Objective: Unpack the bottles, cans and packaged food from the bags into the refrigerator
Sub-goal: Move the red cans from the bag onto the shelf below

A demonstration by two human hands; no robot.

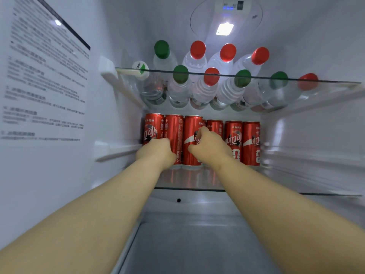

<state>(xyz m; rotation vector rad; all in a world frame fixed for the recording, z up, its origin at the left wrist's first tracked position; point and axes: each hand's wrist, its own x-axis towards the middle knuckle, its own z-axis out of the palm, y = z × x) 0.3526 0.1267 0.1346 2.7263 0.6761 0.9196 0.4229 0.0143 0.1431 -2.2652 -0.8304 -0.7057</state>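
Glass refrigerator shelf (187,182) carries a row of cola cans (250,143), with water bottles (197,62) on the shelf above. Left grip (156,153) curls around the leftmost can (153,125); right grip (209,145) grasps the third can (190,155).

Only one view here, a wide-angle head cam. It sits right up in the refrigerator (316,46) opening, facing the back wall, roughly level with the upper glass shelf (331,82). The left hand (156,153) and right hand (209,147) reach away from it to the cans (250,143).

Glossy metal cans (192,141), clear plastic bottles (199,89), smooth, seemingly glass shelf (325,82).
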